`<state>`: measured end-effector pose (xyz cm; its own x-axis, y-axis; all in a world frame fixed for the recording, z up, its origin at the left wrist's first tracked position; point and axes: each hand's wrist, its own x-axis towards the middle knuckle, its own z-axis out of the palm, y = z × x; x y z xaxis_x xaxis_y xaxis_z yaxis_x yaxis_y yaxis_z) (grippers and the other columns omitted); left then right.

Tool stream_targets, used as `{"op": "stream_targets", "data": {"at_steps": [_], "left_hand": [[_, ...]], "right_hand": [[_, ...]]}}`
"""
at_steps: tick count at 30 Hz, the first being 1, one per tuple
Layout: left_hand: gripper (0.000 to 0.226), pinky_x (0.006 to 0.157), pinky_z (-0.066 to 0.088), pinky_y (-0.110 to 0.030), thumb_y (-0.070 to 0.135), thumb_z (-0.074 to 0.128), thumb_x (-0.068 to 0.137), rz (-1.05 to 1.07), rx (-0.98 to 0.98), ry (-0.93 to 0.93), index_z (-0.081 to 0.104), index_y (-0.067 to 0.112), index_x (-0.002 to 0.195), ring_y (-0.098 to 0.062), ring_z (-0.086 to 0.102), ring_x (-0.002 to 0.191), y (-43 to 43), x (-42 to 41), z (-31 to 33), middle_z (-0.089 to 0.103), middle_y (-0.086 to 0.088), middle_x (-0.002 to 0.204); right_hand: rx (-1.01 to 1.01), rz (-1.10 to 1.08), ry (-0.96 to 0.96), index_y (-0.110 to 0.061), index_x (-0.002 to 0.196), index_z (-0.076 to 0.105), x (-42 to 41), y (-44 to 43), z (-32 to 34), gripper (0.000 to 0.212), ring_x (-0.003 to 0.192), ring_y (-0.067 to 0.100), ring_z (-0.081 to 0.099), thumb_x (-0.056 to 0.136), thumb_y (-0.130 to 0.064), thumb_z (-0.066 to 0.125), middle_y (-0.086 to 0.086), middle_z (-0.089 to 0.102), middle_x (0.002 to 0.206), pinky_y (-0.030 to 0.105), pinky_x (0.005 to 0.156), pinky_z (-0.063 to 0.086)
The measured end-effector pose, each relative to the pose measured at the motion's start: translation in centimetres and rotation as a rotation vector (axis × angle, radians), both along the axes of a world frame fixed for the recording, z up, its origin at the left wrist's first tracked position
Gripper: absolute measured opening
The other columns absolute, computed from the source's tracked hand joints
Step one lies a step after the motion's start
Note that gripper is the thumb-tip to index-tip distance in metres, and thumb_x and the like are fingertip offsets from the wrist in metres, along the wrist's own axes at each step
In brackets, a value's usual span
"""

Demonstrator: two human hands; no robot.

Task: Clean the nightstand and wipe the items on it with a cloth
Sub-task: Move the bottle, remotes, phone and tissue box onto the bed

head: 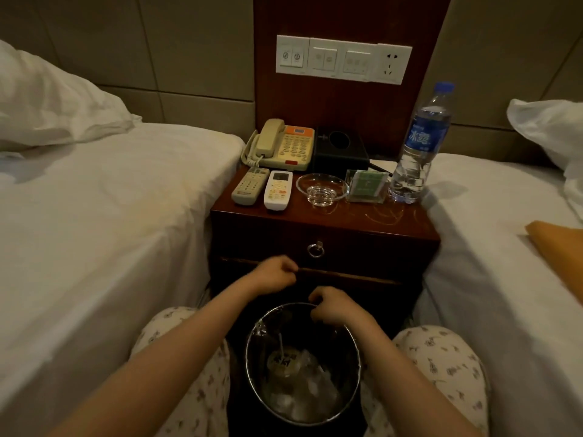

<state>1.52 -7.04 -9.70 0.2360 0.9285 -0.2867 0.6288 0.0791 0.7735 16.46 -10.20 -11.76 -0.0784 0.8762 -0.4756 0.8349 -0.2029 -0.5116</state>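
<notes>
Nightstand (347,222) tight between two beds (110,216); right hand (334,307) on bin (249,351) rim.

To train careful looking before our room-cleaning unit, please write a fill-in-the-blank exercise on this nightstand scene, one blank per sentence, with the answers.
1. The water bottle has a ___ cap.
2. In front of the telephone lie ___ remotes side by side.
3. The pull on the drawer is a metal ___.
4. The bin stands on the floor ___ the person's knees.

Missing words: blue; two; ring; between.
</notes>
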Motion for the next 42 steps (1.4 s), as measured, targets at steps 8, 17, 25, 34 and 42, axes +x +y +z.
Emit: {"op": "stream_targets", "data": {"at_steps": [8, 17, 25, 34, 42], "left_hand": [[0.021, 0.083, 0.047, -0.029, 0.004, 0.048, 0.088, 0.193, 0.567, 0.005, 0.06, 0.019, 0.096, -0.021, 0.059, 0.103, 4.1, -4.1, 9.9, 0.062, -0.006, 0.114], [0.062, 0.104, 0.037, -0.031, 0.018, 0.065, 0.085, -0.209, 0.357, 0.625, 0.037, 0.036, 0.138, -0.028, 0.045, 0.124, 10.7, -9.0, 10.8, 0.039, -0.008, 0.141], [0.074, 0.1, 0.04, -0.035, 0.013, 0.061, 0.087, -0.375, 0.457, 0.927, 0.023, 0.04, 0.144, -0.031, 0.042, 0.126, 11.2, -8.6, 10.8, 0.023, -0.007, 0.147], [0.067, 0.101, 0.04, -0.035, 0.014, 0.057, 0.09, -0.529, 0.632, 1.046, 0.026, 0.035, 0.146, -0.03, 0.038, 0.132, 12.1, -8.6, 11.3, 0.018, -0.01, 0.152], [0.071, 0.095, 0.045, -0.034, 0.025, 0.061, 0.089, -0.553, 0.714, 1.121, 0.021, 0.036, 0.146, -0.028, 0.041, 0.129, 11.7, -9.5, 11.8, 0.017, -0.011, 0.151]], "right_hand": [[0.564, -0.141, 0.287, -0.023, 0.097, 0.061, -3.1, 3.3, 8.7, 0.014, 0.08, 0.014, 0.06, 0.088, -0.015, 0.055, -0.004, 0.06, 0.088, 0.03, 0.071, 0.051], [0.627, 0.004, -0.058, -0.009, 0.142, 0.021, -8.3, 8.4, 11.2, 0.068, 0.129, 0.036, 0.031, 0.09, -0.038, 0.054, 0.018, 0.03, 0.14, 0.042, 0.099, 0.037], [0.511, -0.044, -0.302, -0.008, 0.143, 0.017, -10.3, 10.7, 10.5, 0.079, 0.129, 0.034, 0.035, 0.086, -0.045, 0.059, 0.021, 0.035, 0.139, 0.039, 0.097, 0.04], [0.511, -0.08, -0.35, -0.005, 0.142, 0.02, -11.4, 12.3, 10.8, 0.069, 0.123, 0.034, 0.044, 0.091, -0.037, 0.054, 0.024, 0.032, 0.138, 0.035, 0.092, 0.044], [0.563, -0.128, -0.258, -0.008, 0.143, 0.011, -11.8, 11.1, 9.8, 0.065, 0.127, 0.036, 0.033, 0.094, -0.027, 0.049, 0.024, 0.02, 0.14, 0.036, 0.099, 0.04]]}}
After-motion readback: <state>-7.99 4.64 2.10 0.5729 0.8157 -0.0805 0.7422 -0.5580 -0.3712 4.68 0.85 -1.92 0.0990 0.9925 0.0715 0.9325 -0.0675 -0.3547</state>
